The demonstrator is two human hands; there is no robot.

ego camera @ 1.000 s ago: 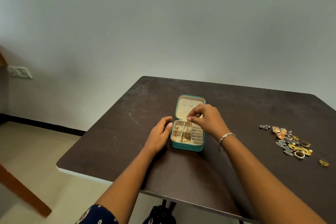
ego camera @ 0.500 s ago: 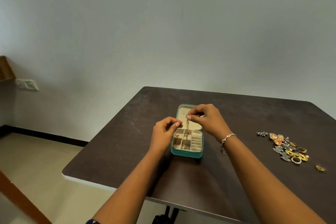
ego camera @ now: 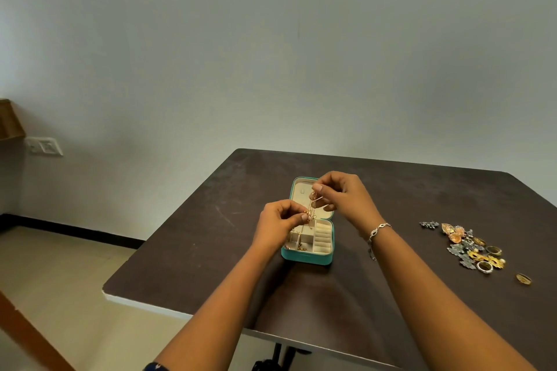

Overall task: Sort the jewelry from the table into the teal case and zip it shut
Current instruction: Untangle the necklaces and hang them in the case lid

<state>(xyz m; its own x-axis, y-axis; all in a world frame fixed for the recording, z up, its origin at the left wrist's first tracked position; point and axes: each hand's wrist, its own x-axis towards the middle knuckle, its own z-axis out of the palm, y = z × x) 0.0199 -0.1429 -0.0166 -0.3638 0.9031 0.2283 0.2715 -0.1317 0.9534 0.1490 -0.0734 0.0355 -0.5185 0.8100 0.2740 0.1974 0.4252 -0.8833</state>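
Both hands work a thin gold chain [ego camera: 312, 208] just above the open teal case [ego camera: 308, 256], centre of frame. Right hand [ego camera: 343, 199] pinches the chain's upper end between thumb and forefinger, in front of the lid. Left hand [ego camera: 278, 224] pinches the lower end, fingertips pressed together, over the case's upper-left compartments.

To do this well, probably: keep the chain taut between the two pinches so it doesn't knot, lower it slowly into one free compartment, and release the bottom end first. Don't snag the gold pieces already in the left cells.

The loose jewelry pile [ego camera: 470, 247] sits at the right of the frame on the dark table [ego camera: 196, 250], well apart from the case, so lots remains unsorted.

Versus the earlier frame: left hand has left the case's side and risen to take the chain; the chain is lifted higher out of the tray.
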